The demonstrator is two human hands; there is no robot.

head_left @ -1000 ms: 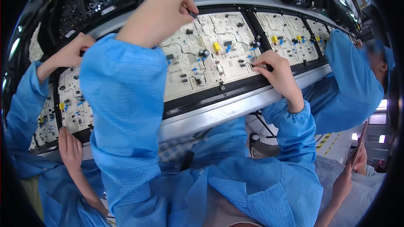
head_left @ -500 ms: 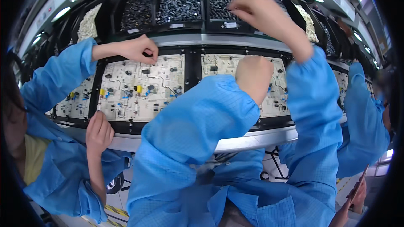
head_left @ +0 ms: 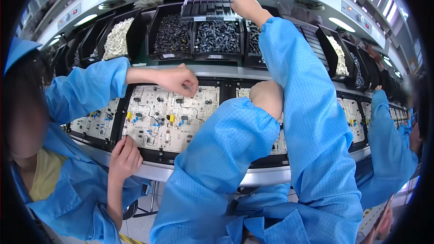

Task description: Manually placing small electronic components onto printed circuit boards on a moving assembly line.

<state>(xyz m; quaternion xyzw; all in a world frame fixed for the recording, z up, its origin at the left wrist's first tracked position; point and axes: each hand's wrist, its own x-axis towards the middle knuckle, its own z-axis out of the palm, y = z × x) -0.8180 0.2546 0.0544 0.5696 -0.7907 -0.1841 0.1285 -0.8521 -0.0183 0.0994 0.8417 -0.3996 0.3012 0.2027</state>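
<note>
My right hand (head_left: 247, 8) reaches far forward to the upper right corner of a divided tray (head_left: 209, 17) holding dark rectangular parts. Its fingers are bent together at the tray's compartments; what they pinch, if anything, is too small to make out. My left hand (head_left: 266, 99) is bent down over a pale circuit board (head_left: 244, 92) in a black frame, beside my right sleeve. The back of that hand and the wrist show, while its fingers are hidden. My sleeves cover much of this board.
Behind the boards stand black bins of small dark components (head_left: 217, 36) and a bin of white parts (head_left: 118, 38). At left, a co-worker's hands (head_left: 178, 80) work at a neighbouring populated board (head_left: 158, 129). Another blue-sleeved person (head_left: 389, 140) is at right. A metal rail (head_left: 158, 171) edges the line.
My right hand has moved from over the dark-component bin up and left to the divided tray. My left hand stays over its board. The view has tilted up.
</note>
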